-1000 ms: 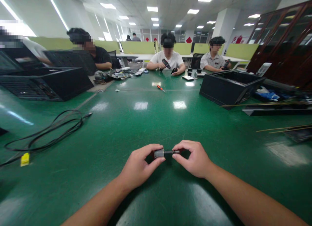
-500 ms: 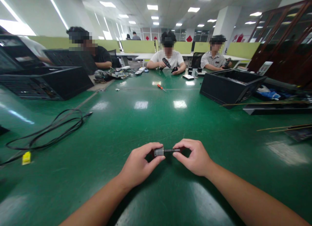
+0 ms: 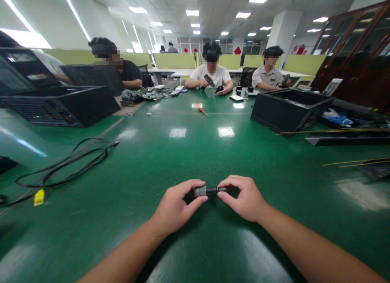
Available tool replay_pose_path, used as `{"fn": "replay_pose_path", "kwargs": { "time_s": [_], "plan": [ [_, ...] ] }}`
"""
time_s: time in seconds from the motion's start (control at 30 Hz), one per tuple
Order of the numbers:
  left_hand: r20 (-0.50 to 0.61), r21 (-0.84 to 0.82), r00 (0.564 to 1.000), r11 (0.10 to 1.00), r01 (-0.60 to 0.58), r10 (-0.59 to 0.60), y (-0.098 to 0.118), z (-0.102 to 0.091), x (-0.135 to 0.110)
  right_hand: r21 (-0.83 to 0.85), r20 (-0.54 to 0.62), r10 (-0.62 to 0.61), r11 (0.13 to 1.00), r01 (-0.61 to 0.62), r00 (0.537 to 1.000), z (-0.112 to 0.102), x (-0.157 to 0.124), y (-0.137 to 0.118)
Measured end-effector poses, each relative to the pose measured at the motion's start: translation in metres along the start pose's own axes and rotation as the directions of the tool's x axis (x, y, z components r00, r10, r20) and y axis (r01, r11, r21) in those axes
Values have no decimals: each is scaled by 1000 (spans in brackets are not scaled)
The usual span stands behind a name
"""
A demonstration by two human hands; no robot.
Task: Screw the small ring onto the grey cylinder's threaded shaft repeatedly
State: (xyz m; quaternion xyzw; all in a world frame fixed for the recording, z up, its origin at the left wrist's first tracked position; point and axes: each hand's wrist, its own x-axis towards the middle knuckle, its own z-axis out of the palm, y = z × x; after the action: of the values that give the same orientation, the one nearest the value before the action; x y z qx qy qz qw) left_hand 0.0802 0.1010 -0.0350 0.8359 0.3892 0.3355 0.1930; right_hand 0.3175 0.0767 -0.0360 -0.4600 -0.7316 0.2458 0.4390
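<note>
Just above the green tabletop (image 3: 146, 161), my left hand (image 3: 173, 203) pinches a small grey cylinder (image 3: 200, 191) between thumb and fingers. A thin dark rod (image 3: 212, 190) runs from the cylinder toward the right. It leads to a dark ribbed end piece (image 3: 222, 189), which my right hand (image 3: 245, 198) grips with thumb and fingertips. The parts lie in one level line between the two hands. Whether the rod and ribbed end are one piece cannot be made out, and my fingers cover the outer ends.
A looped black cable (image 3: 76, 163) with a yellow tag (image 3: 39, 197) lies left. Black computer cases stand at left (image 3: 61, 106) and right (image 3: 283, 112). An orange screwdriver (image 3: 201, 110) lies mid-table. Several co-workers sit beyond; one person (image 3: 210, 73) holds a power drill (image 3: 209, 79).
The view has shifted slightly, so the surroundings appear a little farther right and lower. Both hands keep nearly the same grip and spacing.
</note>
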Motion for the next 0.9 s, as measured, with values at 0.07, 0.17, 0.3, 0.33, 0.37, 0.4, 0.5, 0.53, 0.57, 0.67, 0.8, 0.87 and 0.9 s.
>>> {"fn": "replay_pose_path", "kwargs": {
  "time_s": [0.07,0.17,0.3,0.33,0.37,0.4,0.5,0.53,0.57,0.67,0.8,0.87,0.9],
  "plan": [
    [2,0,1000,1000,-2,2,0,0,0,3,-2,0,1000,0,1000,0,0,0],
    [2,2,1000,1000,-2,2,-1,0,0,2,2,1,1000,-1,1000,1,0,1],
    [1,4,1000,1000,-2,2,0,0,1,1,2,4,1000,-4,1000,1,0,2],
    [0,5,1000,1000,-1,1,0,0,1,0,2,6,1000,-6,1000,1,0,2],
    [-3,5,1000,1000,-1,1,0,0,1,-1,1,8,1000,-8,1000,1,0,3],
    [-6,6,1000,1000,0,0,1,0,0,-1,0,10,1000,-10,1000,1,0,3],
    [-18,13,1000,1000,3,-3,2,-1,0,1,-7,11,1000,-11,1000,0,0,2],
    [-21,14,1000,1000,3,-3,2,-1,0,3,-8,10,1000,-10,1000,0,0,2],
    [-22,14,1000,1000,2,-2,3,-2,0,4,-8,9,1000,-9,1000,0,0,2],
    [-22,12,1000,1000,-3,3,3,-3,1,5,-8,8,1000,-8,1000,0,0,2],
    [-23,16,1000,1000,-3,3,2,-2,1,2,-10,6,1000,-6,1000,0,0,2],
    [-23,14,1000,1000,-1,2,2,-2,0,-1,-9,5,1000,-5,1000,0,0,2],
    [-22,12,1000,1000,-1,2,2,-2,0,-3,-9,5,1000,-5,1000,0,0,2]
  ]
}}
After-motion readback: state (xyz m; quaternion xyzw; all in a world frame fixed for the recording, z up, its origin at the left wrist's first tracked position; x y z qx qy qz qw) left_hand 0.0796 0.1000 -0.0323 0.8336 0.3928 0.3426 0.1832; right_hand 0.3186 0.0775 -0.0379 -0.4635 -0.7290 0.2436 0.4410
